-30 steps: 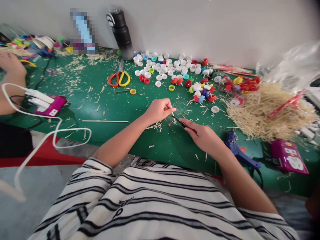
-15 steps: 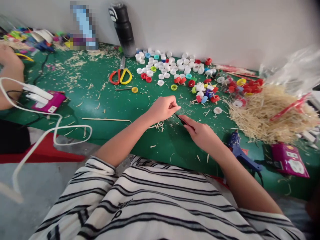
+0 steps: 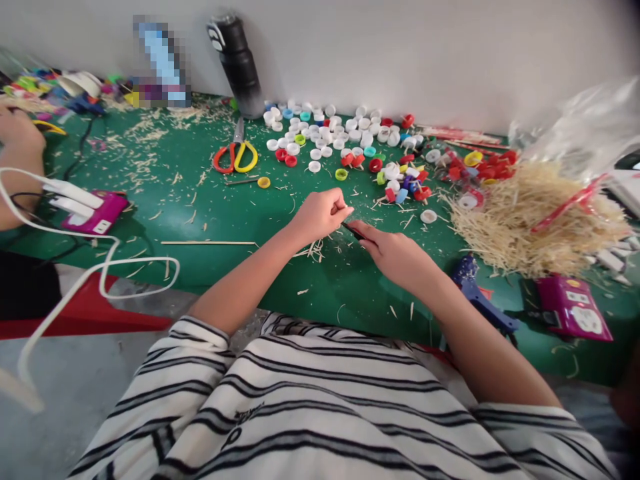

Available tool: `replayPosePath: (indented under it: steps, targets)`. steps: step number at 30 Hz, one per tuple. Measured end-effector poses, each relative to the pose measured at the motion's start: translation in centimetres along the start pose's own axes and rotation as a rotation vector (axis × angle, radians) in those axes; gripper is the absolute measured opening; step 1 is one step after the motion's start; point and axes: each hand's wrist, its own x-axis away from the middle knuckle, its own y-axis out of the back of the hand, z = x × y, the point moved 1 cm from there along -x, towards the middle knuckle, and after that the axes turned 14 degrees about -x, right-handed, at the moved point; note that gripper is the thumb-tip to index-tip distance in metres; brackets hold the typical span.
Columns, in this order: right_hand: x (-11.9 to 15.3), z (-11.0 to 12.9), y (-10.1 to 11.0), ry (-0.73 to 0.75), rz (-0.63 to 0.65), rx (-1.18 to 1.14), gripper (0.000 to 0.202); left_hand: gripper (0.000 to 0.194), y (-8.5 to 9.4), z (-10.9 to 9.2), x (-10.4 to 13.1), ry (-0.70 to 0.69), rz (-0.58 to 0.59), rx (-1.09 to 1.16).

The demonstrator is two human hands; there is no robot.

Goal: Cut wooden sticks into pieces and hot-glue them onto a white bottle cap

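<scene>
Over the middle of the green table (image 3: pixel 280 283), my left hand (image 3: pixel 320 215) is closed in a pinch; what it holds is too small to make out. My right hand (image 3: pixel 400 257) is wrapped round a dark, thin-bladed tool (image 3: pixel 353 231), probably a knife, whose tip points at my left fingertips. Pale shavings (image 3: pixel 315 250) lie under my hands. A thin wooden stick (image 3: pixel 207 243) rests left of my left forearm. Beyond my hands are many white and coloured bottle caps (image 3: pixel 345 137).
Scissors (image 3: pixel 236 153) and a black bottle (image 3: pixel 240 67) stand or lie behind. On the right are a wood-strip pile (image 3: pixel 540 220), a blue glue gun (image 3: pixel 483 300) and a purple power block (image 3: pixel 575 307). Another person's arm (image 3: pixel 20 153) is at left, near a white cable (image 3: pixel 107 257).
The whole view has shifted slightly. My two hands stay close together, with the dark tool still in my right hand and its tip by my left fingers.
</scene>
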Motion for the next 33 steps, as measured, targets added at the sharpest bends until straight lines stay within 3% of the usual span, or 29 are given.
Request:
replayPosePath:
  steps: [6, 17, 25, 33]
  targets:
    - [-0.7, -0.3, -0.7, 0.026, 0.002, -0.036, 0.051, 0.028, 0.5, 0.6, 0.1, 0.021, 0.001, 0.004]
    - [1.5, -0.7, -1.1, -0.002, 0.008, -0.088, 0.051, 0.029, 0.7, 1.4, 0.1, 0.012, -0.006, 0.004]
    - [-0.2, -0.2, -1.5, -0.037, 0.056, 0.085, 0.052, 0.021, -0.5, -1.0, 0.5, -0.114, 0.041, -0.074]
    - [0.3, -0.6, -1.3, -0.005, 0.043, -0.051, 0.051, 0.029, 0.4, 1.1, 0.3, -0.041, -0.021, -0.051]
